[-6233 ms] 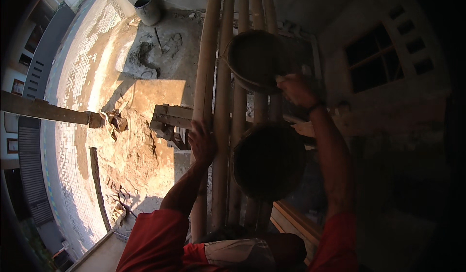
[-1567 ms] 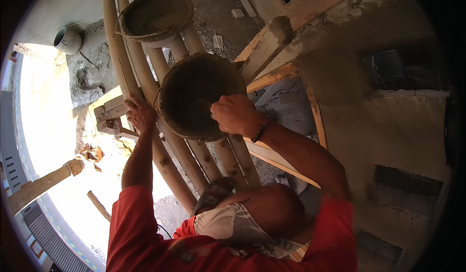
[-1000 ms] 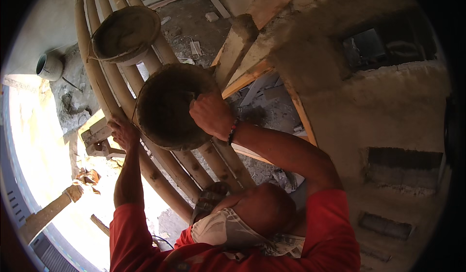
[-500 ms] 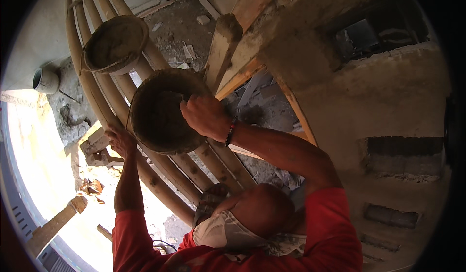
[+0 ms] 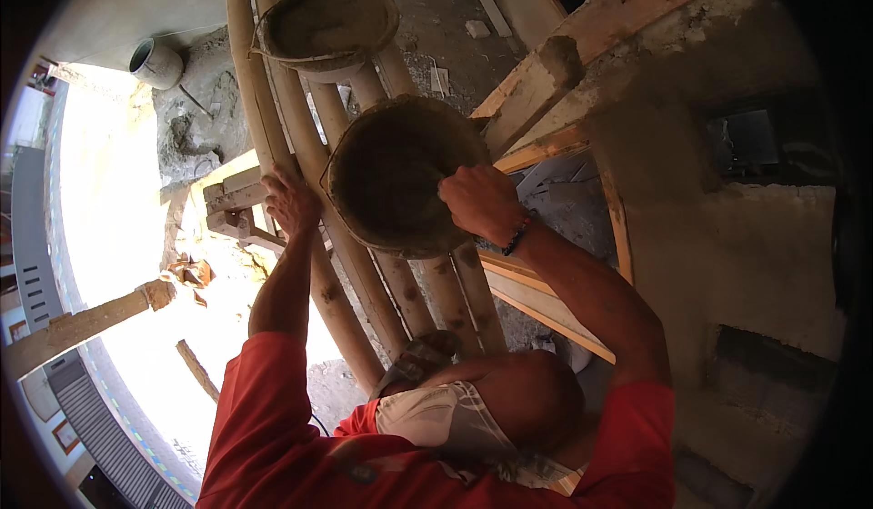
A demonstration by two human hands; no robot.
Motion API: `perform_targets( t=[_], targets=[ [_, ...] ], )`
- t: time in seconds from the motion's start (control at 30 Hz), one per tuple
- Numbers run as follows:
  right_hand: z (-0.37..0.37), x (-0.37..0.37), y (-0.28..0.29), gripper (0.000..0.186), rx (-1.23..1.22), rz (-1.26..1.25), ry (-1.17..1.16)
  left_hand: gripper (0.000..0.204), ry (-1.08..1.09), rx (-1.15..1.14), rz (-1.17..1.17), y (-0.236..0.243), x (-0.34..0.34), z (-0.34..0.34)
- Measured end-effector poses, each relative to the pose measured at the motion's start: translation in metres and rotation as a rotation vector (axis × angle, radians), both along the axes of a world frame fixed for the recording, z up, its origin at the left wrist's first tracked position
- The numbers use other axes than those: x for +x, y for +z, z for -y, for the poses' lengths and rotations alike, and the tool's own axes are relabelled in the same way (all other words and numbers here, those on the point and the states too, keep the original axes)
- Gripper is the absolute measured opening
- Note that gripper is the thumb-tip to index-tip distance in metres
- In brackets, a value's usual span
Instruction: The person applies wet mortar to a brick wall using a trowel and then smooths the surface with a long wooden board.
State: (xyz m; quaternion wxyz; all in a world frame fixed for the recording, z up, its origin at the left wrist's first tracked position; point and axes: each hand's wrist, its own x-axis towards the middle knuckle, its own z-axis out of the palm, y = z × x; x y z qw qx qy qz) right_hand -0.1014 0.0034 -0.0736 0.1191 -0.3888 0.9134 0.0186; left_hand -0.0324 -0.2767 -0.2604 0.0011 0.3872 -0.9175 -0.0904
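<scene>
A round, mud-caked bucket (image 5: 350, 150) rests tilted toward me on a platform of bamboo poles (image 5: 338, 302). My right hand (image 5: 480, 202) is closed at the bucket's right side, over its inside. What the fingers hold is hidden by the hand and the dark interior. My left hand (image 5: 293, 204) is wrapped over the outer left pole, just left of the bucket. Farther along the poles stands a second bucket (image 5: 335, 71), holding grey-brown mortar, with a thin wire handle at its left.
Bent on the poles is my leg (image 5: 536, 400). To the right, a wooden beam (image 5: 536, 91) with a mortar-smeared end adjoins the plastered wall (image 5: 673, 245). A pale cylindrical container (image 5: 156, 64) lies on the rough ground at far left. Bright ground drops away below left.
The view has swung left, so buckets, poles and wall appear farther right. My right hand stays at the near bucket; my left hand stays on the outer pole.
</scene>
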Motion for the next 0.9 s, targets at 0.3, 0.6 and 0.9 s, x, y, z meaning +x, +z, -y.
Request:
perform_targets(
  t=[0.3, 0.6, 0.9],
  targets=[
    [0.008, 0.017, -0.021, 0.010, 0.011, -0.159, 0.119, 0.071, 0.004, 0.019, -0.036, -0.004, 0.001, 0.004],
    [-0.020, 0.012, -0.005, 0.013, -0.145, -0.131, -0.015, 0.071, -0.018, -0.011, -0.037, -0.008, 0.005, 0.001],
    [-0.030, 0.038, -0.020, 0.017, -0.107, -0.159, -0.043, 0.075, 0.001, -0.012, -0.036, -0.024, 0.005, -0.009]
  ],
)
